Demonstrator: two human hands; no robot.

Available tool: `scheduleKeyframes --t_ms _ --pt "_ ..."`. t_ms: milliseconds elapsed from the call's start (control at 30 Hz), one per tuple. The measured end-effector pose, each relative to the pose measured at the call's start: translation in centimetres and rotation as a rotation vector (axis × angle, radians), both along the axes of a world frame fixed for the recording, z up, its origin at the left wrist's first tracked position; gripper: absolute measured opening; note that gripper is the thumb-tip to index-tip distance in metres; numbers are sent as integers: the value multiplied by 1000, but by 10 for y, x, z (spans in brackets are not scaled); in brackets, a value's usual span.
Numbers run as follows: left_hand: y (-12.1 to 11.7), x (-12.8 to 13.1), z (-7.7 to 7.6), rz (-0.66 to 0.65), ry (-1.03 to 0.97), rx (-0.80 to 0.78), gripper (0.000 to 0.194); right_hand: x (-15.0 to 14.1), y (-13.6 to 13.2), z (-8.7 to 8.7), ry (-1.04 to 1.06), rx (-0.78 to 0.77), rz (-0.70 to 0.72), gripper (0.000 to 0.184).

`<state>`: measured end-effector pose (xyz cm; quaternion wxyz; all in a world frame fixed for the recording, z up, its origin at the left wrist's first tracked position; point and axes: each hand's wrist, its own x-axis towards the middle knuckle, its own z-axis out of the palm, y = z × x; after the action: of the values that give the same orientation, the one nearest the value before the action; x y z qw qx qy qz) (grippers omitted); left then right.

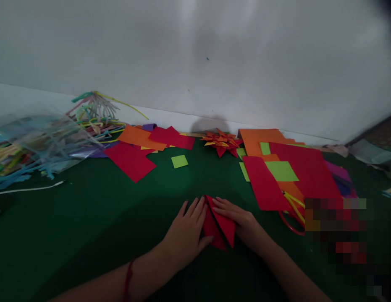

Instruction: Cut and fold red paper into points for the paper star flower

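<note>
A pale wall [195, 75] rises behind a dark green tabletop [145, 201] in dim light. At the near middle of the tabletop, directly before the wearer, lies a folded red paper [225, 226], its two pointed flaps split by a dark slanting gap.

The left hand [188, 224] rests flat over the paper's left side, fingers extended and slightly spread, thumb apart from them and reaching across the lower part. A dark red string bracelet [128, 277] circles that wrist. The right hand [239, 220] lays its straight fingers over the upper right flap; its thumb is hidden, so whether it pinches the paper cannot be told.

Beyond the hands, a small lime green square [179, 161] lies by itself, and farther back sits a spiky red and orange paper star [222, 142]. To the left are overlapping red sheets [129, 161] and an orange sheet [140, 137], then a clear plastic bag [59, 130] among thin coloured strips, with a white cable [31, 189] in front. To the right, red, orange and green papers [282, 171] overlap beside what may be yellow-and-red scissors [294, 203], partly covered by a pixelated patch.
</note>
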<state>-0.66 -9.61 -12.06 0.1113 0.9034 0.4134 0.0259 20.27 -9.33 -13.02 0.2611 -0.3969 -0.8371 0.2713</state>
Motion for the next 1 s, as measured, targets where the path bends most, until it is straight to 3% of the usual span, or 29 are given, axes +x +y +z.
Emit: scheduleKeyframes --t_ms 400,1000 --pt "2 -2 1 -17 -8 1 64 5 -6 -2 -195 96 53 58" --pt "5 -7 0 -38 -15 -5 66 -5 -9 7 -158 166 135 52"
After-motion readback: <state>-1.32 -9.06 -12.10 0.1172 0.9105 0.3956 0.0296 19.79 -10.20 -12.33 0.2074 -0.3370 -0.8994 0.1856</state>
